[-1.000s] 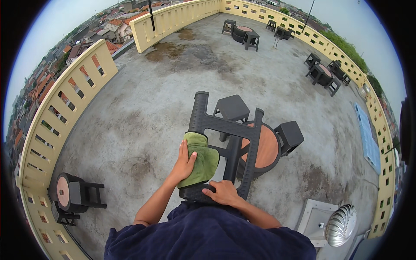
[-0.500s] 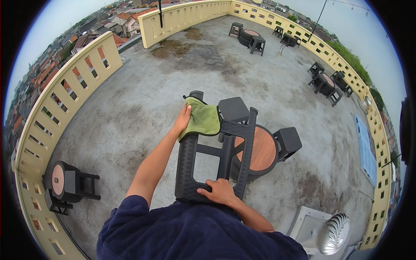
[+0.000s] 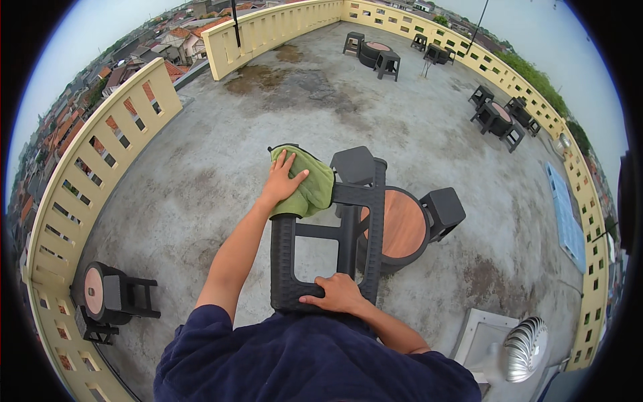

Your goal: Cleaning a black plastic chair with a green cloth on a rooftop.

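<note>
A dark grey plastic stool [image 3: 284, 268] lies tipped in front of my body, its legs and open frame facing up and away. A green cloth [image 3: 315, 181] with dark edging drapes over the stool's far left end. My left hand [image 3: 281, 182] lies flat on the cloth, fingers stretched and thumb spread, pressing it against the stool. Close to my body, my right hand [image 3: 340, 295] is closed round the stool's near crossbar. The cloth hides the part of the stool beneath it.
Just beyond stands a round table with a wood-look top [image 3: 402, 224], a dark stool [image 3: 443, 209] beside it. Another table [image 3: 97, 288] with stools stands at the left wall [image 3: 100, 154]. A silver roof ventilator [image 3: 526, 348] is near right; a blue panel [image 3: 564, 214] lies farther right.
My left hand has moved from the cloth's left edge onto its top, its fingers now spread. The cloth has shifted and bunched over the stool's end. My right hand keeps its grip.
</note>
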Demonstrator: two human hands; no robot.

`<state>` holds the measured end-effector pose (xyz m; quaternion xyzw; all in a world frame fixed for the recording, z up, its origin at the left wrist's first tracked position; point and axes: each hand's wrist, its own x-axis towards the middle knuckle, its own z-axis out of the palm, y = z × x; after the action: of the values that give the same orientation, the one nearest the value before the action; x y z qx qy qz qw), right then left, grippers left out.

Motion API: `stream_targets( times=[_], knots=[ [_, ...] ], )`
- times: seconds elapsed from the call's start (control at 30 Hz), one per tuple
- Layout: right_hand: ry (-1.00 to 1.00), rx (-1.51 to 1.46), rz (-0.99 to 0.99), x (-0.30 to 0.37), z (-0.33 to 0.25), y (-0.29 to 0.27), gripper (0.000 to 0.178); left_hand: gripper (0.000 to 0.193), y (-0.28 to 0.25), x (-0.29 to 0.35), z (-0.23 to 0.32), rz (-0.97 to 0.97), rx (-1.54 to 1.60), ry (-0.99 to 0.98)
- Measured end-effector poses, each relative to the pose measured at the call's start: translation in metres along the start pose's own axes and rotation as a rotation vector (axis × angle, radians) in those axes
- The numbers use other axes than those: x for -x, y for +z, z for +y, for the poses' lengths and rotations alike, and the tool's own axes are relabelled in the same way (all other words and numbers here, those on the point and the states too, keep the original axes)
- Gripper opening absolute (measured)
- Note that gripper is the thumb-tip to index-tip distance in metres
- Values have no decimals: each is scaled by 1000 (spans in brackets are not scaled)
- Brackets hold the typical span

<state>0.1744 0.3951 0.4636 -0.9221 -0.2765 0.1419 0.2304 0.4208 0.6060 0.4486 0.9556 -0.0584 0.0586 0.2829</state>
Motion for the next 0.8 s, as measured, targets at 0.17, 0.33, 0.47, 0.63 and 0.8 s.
stream_targets(
  times=[0.17, 0.33, 0.47, 0.63, 0.8],
  knots=[
    [9, 12, 35, 10, 8, 15, 77, 84, 23, 33, -2, 104, 449, -111],
    [20, 8, 44, 17, 8, 6, 78, 77, 16, 72, 51, 22, 36, 0],
    [-37, 63, -2, 14, 4, -1, 77, 76, 1, 0, 34, 34, 193, -93],
    [-121, 62, -20, 11, -4, 4, 75, 77, 11, -36, -39, 204, 392, -130],
    [-48, 54, 115, 23, 13, 14, 72, 66, 32, 60, 24, 76, 310, -137]
  ],
)
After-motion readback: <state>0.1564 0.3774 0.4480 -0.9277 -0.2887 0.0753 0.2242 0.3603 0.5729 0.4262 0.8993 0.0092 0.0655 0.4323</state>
